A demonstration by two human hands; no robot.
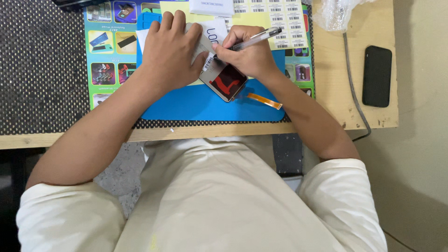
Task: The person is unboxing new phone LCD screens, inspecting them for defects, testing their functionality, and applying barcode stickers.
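Fingers (224, 50) of right hand (247, 56) pinch clear plastic pen (256, 39); left hand (169, 53) lies flat, pinning thin dark glass phone screen panel (227, 79).
Panel on blue mat (205, 105), tabletop's near edge; looks light, stiff, fragile; grip by edges, clear of orange ribbon cable (264, 100).

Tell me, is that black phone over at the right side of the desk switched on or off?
Cannot tell for sure. The black phone lies flat on the wooden desk, its upper face plain dark with no glow; it may be off or face down.

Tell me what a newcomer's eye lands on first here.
At the centre, the right hand holds a clear pen over a phone screen panel, which the left hand presses onto the blue mat. An orange ribbon cable trails from the panel; a black phone lies far right.
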